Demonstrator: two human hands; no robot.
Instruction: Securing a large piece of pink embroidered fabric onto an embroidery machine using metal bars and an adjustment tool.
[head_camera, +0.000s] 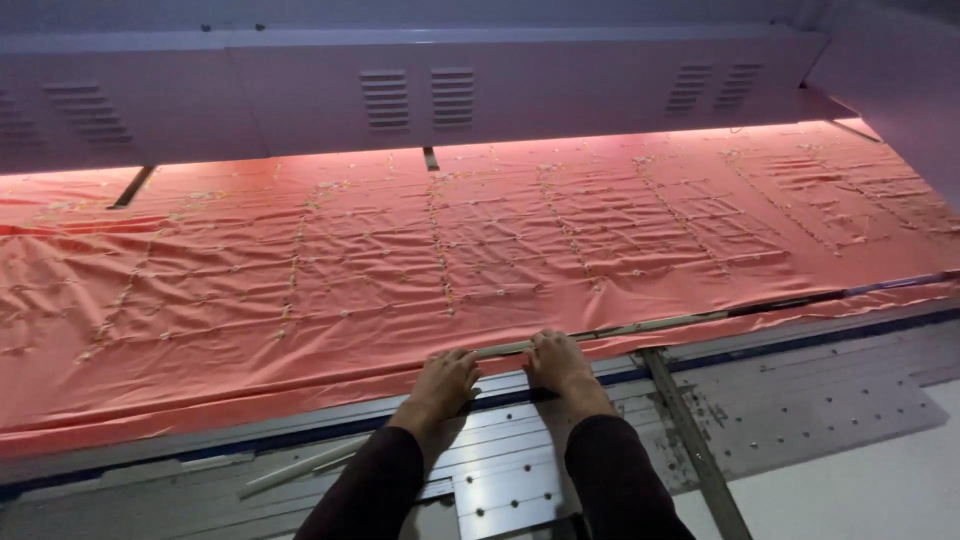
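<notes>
A wide sheet of salmon-pink fabric (400, 260) with a stitched grid pattern lies stretched across a long machine bed. My left hand (445, 380) and my right hand (558, 362) rest side by side at the fabric's near edge, fingers curled over a thin pale rod (640, 326) that runs along that edge. Both arms wear dark sleeves. The fingertips press on the fabric edge and the rod; whether they grip it is unclear.
A pale machine housing (420, 95) with vent slots overhangs the far side of the fabric. A grey metal frame (800, 400) with rails and holes runs below the fabric edge. A loose white stick (300, 468) lies on the frame at left.
</notes>
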